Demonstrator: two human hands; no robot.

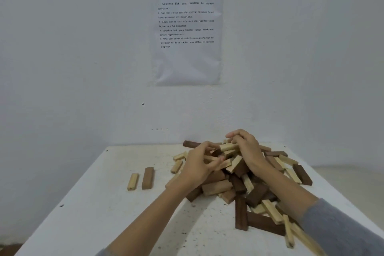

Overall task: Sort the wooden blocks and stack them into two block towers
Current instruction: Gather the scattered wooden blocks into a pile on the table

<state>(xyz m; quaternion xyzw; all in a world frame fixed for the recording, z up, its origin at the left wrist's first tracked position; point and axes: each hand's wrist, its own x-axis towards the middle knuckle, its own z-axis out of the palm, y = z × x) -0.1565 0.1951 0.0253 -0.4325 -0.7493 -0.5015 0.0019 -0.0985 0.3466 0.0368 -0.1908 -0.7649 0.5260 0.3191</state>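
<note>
Right grip [247, 151] curls its fingers over a pale block [228, 147] atop the pile of wooden blocks [239, 187] on the white surface [104, 203]; the left grip [197, 166] is curled into the heap beside it, its hold hidden. A loose light block [133, 181] and a brown block [147, 178] lie apart to the left. On the wall a sheet [187, 64] lists five steps, the first beginning "Kumpulkan blok yang berselerak".

Printed sheet [188, 29] on the wall [72, 58] before me.
Below the sheet: a dark spot [143, 103], then the white table [104, 203].
</note>
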